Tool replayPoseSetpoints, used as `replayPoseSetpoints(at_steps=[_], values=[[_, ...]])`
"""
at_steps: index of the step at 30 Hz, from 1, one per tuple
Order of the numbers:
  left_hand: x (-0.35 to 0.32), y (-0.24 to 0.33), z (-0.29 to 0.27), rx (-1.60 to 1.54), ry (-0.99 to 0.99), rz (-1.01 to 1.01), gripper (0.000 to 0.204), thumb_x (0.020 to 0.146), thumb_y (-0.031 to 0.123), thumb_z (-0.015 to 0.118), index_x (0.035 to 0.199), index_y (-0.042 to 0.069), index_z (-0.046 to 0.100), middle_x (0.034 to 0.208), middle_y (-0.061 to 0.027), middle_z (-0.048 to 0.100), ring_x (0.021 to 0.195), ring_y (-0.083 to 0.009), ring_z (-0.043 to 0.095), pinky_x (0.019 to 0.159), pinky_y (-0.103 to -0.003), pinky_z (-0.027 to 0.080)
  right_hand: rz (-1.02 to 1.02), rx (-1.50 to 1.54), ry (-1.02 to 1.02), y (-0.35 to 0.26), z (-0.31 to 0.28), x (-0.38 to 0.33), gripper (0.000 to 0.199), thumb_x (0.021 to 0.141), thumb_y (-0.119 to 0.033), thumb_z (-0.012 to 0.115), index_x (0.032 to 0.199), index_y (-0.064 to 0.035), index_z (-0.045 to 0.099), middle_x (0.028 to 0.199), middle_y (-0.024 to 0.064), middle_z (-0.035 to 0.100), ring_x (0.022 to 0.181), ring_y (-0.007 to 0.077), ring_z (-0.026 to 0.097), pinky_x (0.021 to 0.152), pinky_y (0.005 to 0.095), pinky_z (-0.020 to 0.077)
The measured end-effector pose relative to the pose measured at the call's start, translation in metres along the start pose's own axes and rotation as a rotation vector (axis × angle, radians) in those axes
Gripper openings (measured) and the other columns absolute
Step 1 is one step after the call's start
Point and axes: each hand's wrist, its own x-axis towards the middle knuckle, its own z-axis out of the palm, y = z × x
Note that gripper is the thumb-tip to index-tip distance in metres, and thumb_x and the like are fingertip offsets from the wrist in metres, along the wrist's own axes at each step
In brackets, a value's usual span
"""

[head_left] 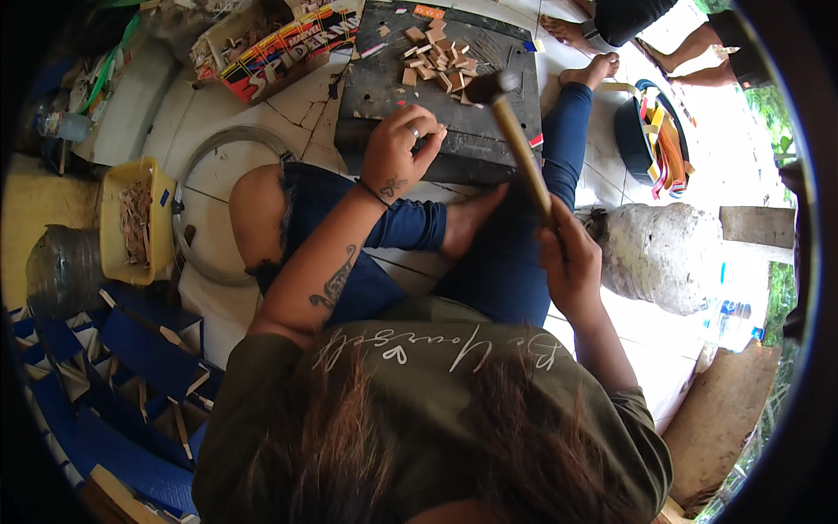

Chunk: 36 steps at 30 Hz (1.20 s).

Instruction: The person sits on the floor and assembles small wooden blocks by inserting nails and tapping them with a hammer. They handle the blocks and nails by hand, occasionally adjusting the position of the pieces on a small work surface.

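Note:
My right hand is wrapped round the wooden handle of a hammer. The dark hammer head is raised over the right part of a low black work block. Near the block's front edge, my left hand is closed, thumb and fingers pressed together, with a ring on one finger. Whatever those fingers pinch is too small or hidden to make out. Beyond both hands, several small wooden pieces lie in a loose heap on the block. Thin wire-like nails are scattered to the right of that heap.
On the left are a wire coil, a yellow basin of wood scraps and blue partitioned boxes. A printed carton stands far left. A dark tub with coloured straps sits right. Another person's feet are beyond.

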Motion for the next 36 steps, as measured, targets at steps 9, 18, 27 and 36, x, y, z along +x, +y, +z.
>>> replayPoseSetpoints(at_steps=[9, 18, 27, 36], values=[[-0.003, -0.001, 0.0, 0.031, 0.008, 0.012, 0.009, 0.078, 0.004, 0.071, 0.08, 0.004, 0.062, 0.084, -0.0085, 0.064, 0.08, -0.0278, 0.063, 0.076, -0.037, 0.051, 0.13, 0.155, 0.09, 0.018, -0.004, 0.006, 0.038, 0.093, -0.005, 0.057, 0.13, 0.0005, 0.053, 0.1, 0.0171, 0.067, 0.089, 0.0157, 0.064, 0.079, 0.0301, 0.0495], [0.0, 0.006, -0.006, 0.111, 0.003, 0.061, 0.016, 0.079, 0.003, 0.071, 0.094, 0.005, 0.068, 0.091, -0.0102, 0.066, 0.084, -0.0278, 0.065, 0.078, -0.035, 0.051, 0.111, -0.308, 0.27, 0.089, 0.003, 0.077, 0.044, 0.09, -0.007, 0.053, 0.133, -0.0027, 0.049, 0.111, 0.0214, 0.058, 0.098, 0.0399, 0.06, 0.084, 0.0431, 0.0486], [-0.057, -0.003, -0.118, -0.111, 0.245, -0.645, 0.027, 0.092, 0.007, 0.063, 0.118, 0.002, 0.06, 0.096, -0.0063, 0.066, 0.077, -0.0104, 0.064, 0.072, -0.023, 0.051, 0.18, -0.418, 0.211, 0.09, 0.034, 0.118, 0.047, 0.088, -0.009, 0.051, 0.134, 0.0007, 0.046, 0.112, 0.0224, 0.054, 0.099, 0.0412, 0.059, 0.086, 0.0464, 0.0485], [-0.199, -0.144, -0.419, -0.146, 0.84, -1.054, 0.026, 0.086, 0.01, 0.07, 0.109, 0.002, 0.063, 0.092, -0.0057, 0.066, 0.075, -0.0164, 0.065, 0.071, -0.026, 0.052, 0.031, -0.526, 0.316, 0.085, 0.023, 0.136, 0.053, 0.08, -0.022, 0.066, 0.129, -0.0082, 0.054, 0.119, 0.0131, 0.055, 0.112, 0.0315, 0.053, 0.094, 0.0426, 0.0425]])
